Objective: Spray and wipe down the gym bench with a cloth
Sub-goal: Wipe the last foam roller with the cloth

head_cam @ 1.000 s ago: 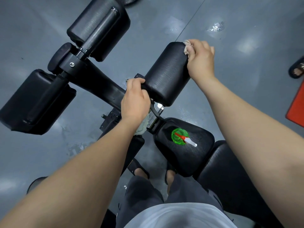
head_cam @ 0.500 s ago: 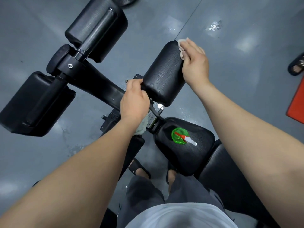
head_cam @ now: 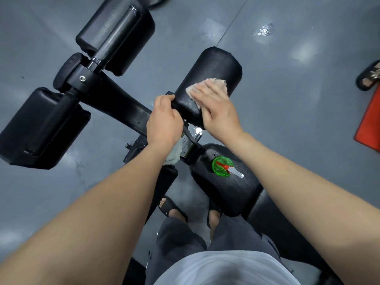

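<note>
Two hands meet at frame centre: my left hand (head_cam: pixel 164 122) clenches its fingers round the near end of the firm roller pad (head_cam: pixel 213 64), my right hand (head_cam: pixel 219 112) lays its fingers flat, pressing the soft, limp cloth (head_cam: pixel 209 85) onto its top.

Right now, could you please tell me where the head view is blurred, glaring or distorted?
Head view: the right hand and the cloth show motion blur on the roller pad; glare patches on the floor; the wide lens swells both forearms at the lower corners; the spray bottle is sharp.
</note>
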The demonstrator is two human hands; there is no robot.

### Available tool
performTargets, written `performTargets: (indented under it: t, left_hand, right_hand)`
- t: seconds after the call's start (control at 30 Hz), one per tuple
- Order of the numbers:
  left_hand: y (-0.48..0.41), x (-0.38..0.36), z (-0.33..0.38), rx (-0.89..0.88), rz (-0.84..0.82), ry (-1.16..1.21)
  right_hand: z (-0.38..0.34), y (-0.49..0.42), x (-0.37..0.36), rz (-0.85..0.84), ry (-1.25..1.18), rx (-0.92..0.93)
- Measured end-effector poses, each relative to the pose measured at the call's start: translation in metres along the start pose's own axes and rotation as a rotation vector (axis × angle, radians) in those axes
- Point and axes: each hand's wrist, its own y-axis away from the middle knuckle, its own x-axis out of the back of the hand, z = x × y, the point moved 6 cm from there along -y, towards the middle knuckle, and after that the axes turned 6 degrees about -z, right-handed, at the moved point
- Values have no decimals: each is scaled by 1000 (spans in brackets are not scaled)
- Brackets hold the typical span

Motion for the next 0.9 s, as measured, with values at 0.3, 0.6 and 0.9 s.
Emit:
performTargets:
  t: [0.3,0.6,0.9]
  left_hand:
    - [2,0,0,-6,31,10]
    - [2,0,0,-13,20,12]
    - [0,-1,1,-56,12,-9]
  right_hand:
    - [-22,32,-5,-168,78,361]
    - [3,-1,13,-70,93,213]
    - [60,-46,31,14,92,-145]
